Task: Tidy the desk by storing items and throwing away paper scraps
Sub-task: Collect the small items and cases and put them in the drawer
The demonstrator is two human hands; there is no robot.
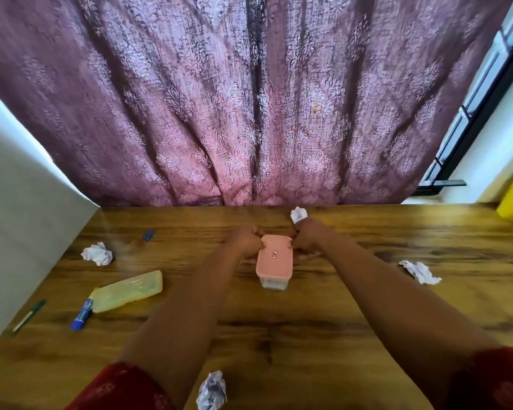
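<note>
Pink-lidded box (274,261) mid-desk, far of centre. Left hand (246,239), right hand (308,238) clasp lid's far corners. Likely light, stiff plastic, slippery; grip lid edges.

There is a single view, from a wide-angle camera worn on the person's head. It looks forward and down across the wooden desk (279,329), whose near edge falls below the frame and whose far edge meets a purple curtain (249,99) that fills the upper half. Both forearms run up from the bottom corners toward the middle, where the left hand (246,241) and right hand (308,238) sit at arm's length. The lens bends the edges: a pale wall (18,217) leans in at left, and a window frame (480,113) slants at right.
</note>
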